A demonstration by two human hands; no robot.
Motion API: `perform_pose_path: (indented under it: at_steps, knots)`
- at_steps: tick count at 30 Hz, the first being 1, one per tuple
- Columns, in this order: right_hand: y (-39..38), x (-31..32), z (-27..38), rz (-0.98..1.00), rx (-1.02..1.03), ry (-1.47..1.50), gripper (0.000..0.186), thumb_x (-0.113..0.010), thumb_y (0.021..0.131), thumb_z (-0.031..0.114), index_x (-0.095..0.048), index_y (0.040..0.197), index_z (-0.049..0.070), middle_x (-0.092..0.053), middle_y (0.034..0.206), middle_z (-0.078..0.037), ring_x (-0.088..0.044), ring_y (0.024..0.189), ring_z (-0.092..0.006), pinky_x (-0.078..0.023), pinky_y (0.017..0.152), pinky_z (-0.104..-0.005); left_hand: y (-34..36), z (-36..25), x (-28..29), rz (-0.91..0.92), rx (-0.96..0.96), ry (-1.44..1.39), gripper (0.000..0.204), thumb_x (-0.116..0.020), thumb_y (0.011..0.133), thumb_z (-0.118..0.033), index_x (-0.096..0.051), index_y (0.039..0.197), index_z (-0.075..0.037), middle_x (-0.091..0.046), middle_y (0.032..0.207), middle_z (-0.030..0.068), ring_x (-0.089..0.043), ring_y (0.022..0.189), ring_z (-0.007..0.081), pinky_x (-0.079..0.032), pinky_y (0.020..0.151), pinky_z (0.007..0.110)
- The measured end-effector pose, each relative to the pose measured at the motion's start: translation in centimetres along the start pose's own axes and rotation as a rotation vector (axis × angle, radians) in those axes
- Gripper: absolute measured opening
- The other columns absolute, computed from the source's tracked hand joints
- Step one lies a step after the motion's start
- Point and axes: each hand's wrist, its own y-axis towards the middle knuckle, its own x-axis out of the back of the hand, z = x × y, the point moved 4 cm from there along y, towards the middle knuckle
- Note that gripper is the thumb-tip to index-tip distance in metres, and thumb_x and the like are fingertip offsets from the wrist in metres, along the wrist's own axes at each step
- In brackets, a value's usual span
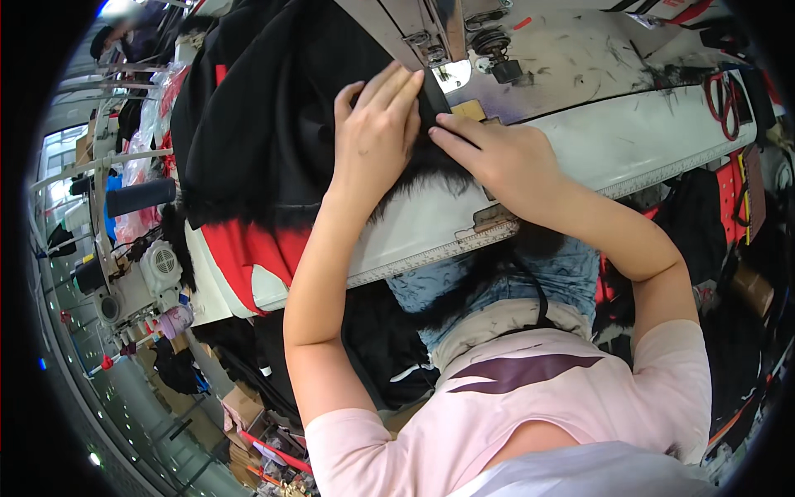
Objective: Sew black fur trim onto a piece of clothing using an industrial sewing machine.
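Note:
Black fabric [273, 108] with a furry edge lies bunched over the sewing table and runs up under the sewing machine head [414, 29]. My left hand [374, 124] lies flat on it, just in front of the presser foot area, fingers stretched forward and thumb out to the side. To its right, my right hand [501, 153] is closed with thumb and forefinger at the fabric's right edge; its other fingers are curled under and partly hidden. A small yellowish piece [469, 111] sits beyond the right fingertips. Red cloth [252, 257] hangs out below the black fabric at the left.
A ruler strip [431, 257] runs along the table's front edge. Red-handled scissors [722, 108] lie at the right end. Loose dark fibres litter the machine bed [571, 62]. At the left stand a thread stand and a white motor-like unit [161, 265].

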Motion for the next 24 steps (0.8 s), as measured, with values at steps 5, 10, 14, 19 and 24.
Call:
perform_pose_path:
  at_steps: [5, 10, 14, 19, 24]
  knots:
    - [1.4, 0.3, -0.4, 0.055, -0.057, -0.154, 0.045, -0.06, 0.077, 0.003, -0.066, 0.12, 0.012, -0.065, 0.122, -0.002, -0.068, 0.078, -0.0206, -0.054, 0.062, -0.0287, 2.0, 1.8, -0.9, 0.031, 0.043, -0.045, 0.013, -0.06, 0.091, -0.012, -0.067, 0.101, -0.006, -0.067, 0.106, 0.0061, -0.061, 0.111, 0.0209, -0.037, 0.101, 0.044]
    - [-0.4, 2.4, -3.2, -0.074, -0.137, -0.029, 0.047, -0.066, 0.075, 0.009, -0.061, 0.122, 0.012, -0.065, 0.115, -0.009, -0.067, 0.08, -0.0324, -0.054, 0.067, -0.0349, 1.9, 1.2, -0.4, -0.078, -0.001, -0.091, 0.01, -0.062, 0.092, -0.014, -0.067, 0.09, -0.007, -0.065, 0.094, 0.005, -0.063, 0.1, 0.0214, -0.036, 0.1, 0.044]
    - [-2.0, 4.8, -6.0, 0.194, -0.538, 0.161, 0.04, -0.071, 0.084, 0.024, -0.055, 0.117, 0.008, -0.065, 0.096, -0.018, -0.063, 0.087, -0.0415, -0.051, 0.071, -0.0432, 1.0, -2.6, 2.2, -0.07, -0.091, -0.249, 0.024, -0.069, 0.084, -0.013, -0.07, 0.108, -0.009, -0.066, 0.092, 0.0027, -0.063, 0.093, 0.0193, -0.034, 0.098, 0.039]
    - [-0.6, 5.4, -6.3, 0.209, -0.453, 0.288, 0.023, -0.061, 0.094, 0.017, -0.055, 0.113, 0.006, -0.065, 0.093, -0.018, -0.062, 0.091, -0.0408, -0.049, 0.077, -0.0424, 0.4, -2.8, 0.6, -0.05, -0.025, -0.016, 0.031, -0.073, 0.074, -0.013, -0.067, 0.105, -0.009, -0.066, 0.096, 0.0009, -0.063, 0.095, 0.0194, -0.034, 0.096, 0.039]
    - [0.5, 4.4, -6.4, 0.253, 0.039, 0.405, 0.017, -0.061, 0.088, 0.004, -0.062, 0.105, 0.004, -0.064, 0.102, -0.014, -0.06, 0.098, -0.038, -0.048, 0.086, -0.0415, 1.1, -1.0, 0.8, -0.172, 0.13, -0.126, 0.023, -0.073, 0.074, -0.013, -0.065, 0.094, -0.008, -0.064, 0.089, 0.0031, -0.062, 0.087, 0.0213, -0.035, 0.089, 0.04]
